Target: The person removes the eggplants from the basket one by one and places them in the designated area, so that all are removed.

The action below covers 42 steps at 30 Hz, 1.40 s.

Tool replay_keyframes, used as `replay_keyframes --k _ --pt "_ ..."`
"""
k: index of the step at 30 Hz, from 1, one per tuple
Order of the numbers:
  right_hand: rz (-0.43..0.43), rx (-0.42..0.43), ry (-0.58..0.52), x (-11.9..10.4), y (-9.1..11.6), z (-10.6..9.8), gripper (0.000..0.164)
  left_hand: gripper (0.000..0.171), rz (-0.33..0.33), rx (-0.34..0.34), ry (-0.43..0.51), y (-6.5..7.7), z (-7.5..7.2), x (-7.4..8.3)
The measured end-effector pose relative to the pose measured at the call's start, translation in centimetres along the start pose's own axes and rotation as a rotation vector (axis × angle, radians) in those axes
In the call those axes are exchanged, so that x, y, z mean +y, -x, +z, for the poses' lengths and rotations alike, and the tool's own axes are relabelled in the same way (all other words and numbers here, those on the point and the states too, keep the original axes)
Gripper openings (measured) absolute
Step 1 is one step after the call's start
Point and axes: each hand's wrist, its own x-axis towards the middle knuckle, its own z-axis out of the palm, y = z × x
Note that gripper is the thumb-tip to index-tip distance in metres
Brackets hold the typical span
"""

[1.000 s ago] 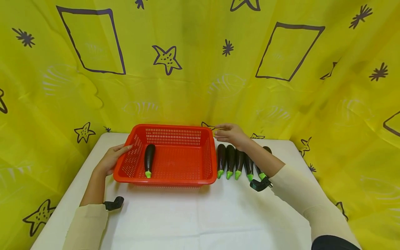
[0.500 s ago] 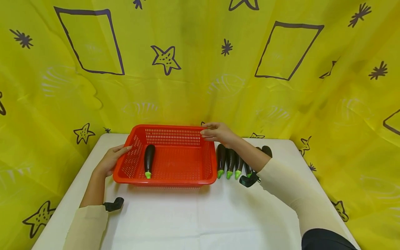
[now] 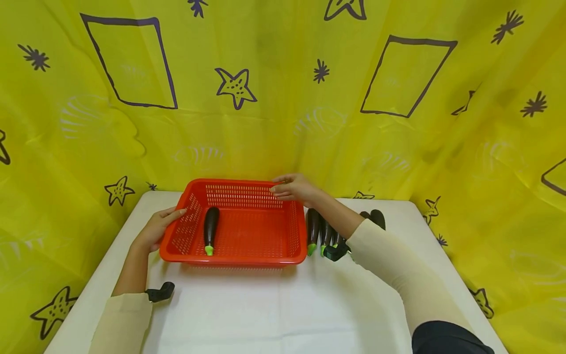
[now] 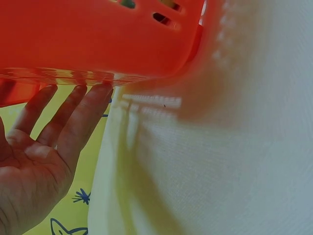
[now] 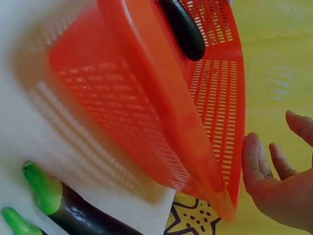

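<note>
A red plastic basket (image 3: 239,258) with slotted walls is at the back of the table, one dark eggplant (image 3: 211,227) with a green stem lying in its left part. My left hand (image 3: 155,228) holds the basket's left side, thumb over the rim; the left wrist view shows its fingers (image 4: 80,117) beneath the basket. Over the back right corner is my right hand (image 3: 297,190), its fingers loosely spread. In the right wrist view these fingers (image 5: 254,161) are just outside the back rim, and nothing is in them.
Several more eggplants (image 3: 313,228) lie side by side right of the basket, partly hidden by my right forearm. A white cloth covers the table (image 3: 230,309). Yellow patterned curtain (image 3: 274,137) hangs close behind it and along both sides.
My right hand has moved left from beside the basket's right end to over its back right corner. The left hand, the basket and the eggplant inside have stayed in place.
</note>
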Motion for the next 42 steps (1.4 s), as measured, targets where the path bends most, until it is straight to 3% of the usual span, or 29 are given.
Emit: replay_keyframes --k 15,26,42 --pt "0.050 -0.020 0.072 0.8 -2.3 2.3 0.047 0.073 0.008 0.000 -0.004 0.3 0.2 0.2" --pt "0.035 -0.069 0.086 1.1 -4.2 3.9 0.044 0.074 -0.002 0.006 -0.003 0.1 0.1 0.0" --pt "0.048 -0.073 0.160 1.8 -6.3 5.4 0.043 0.073 -0.011 0.003 -0.005 0.2 0.0 0.0"
